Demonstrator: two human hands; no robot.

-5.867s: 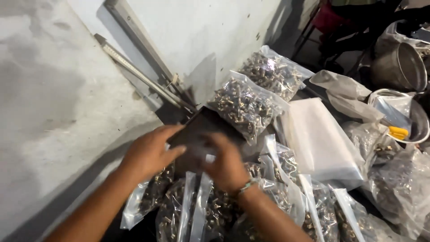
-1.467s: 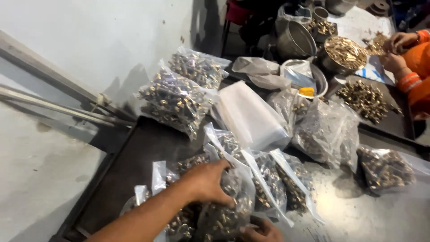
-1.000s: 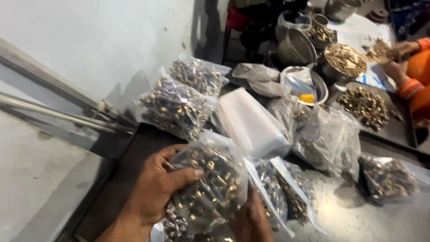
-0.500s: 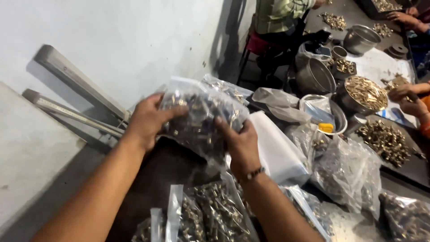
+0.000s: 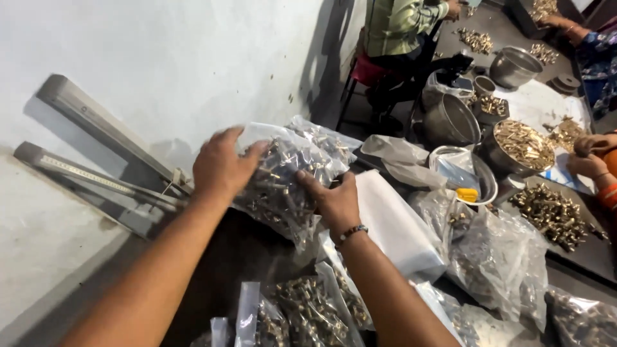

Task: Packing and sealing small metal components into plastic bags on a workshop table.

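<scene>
Several bags, nearest edge: clear plastic bags of small metal fittings (image 5: 308, 315) lie flat on the dark tabletop (image 5: 225, 257) just below the forearms, their open mouths pointing toward the viewer; no label shows on them.
Held bag: a clear plastic bag of brass-and-steel fittings (image 5: 283, 183) is lifted off the tabletop, in front of the white wall.
Left hand: the left hand (image 5: 222, 164) is curled over the bag's upper left corner, fingers closed on the plastic.
Right hand: the right hand (image 5: 334, 202), a beaded bracelet at the wrist, presses the bag's lower right side with the thumb on the film; it grips the same bag.
Risk, tearing: sharp fitting edges and the weight could, I judge, split the thin film where the fingers pinch it.
Risk, spilling: I cannot tell whether the bag's mouth is sealed; if not, tilting it could shed parts onto the tabletop.
White packet: a flat white plastic-wrapped packet (image 5: 398, 225) lies just right of the right hand, blank on its face.
Loose bags, right: crumpled clear bags (image 5: 501, 257) sit beside it, some holding fittings.
Bowls, far: steel bowls (image 5: 520, 144), one heaped with brass parts, stand farther back near another person's hand (image 5: 588, 164).
Yellow piece: a small yellow object (image 5: 467, 194) rests in a shallow bowl.
</scene>
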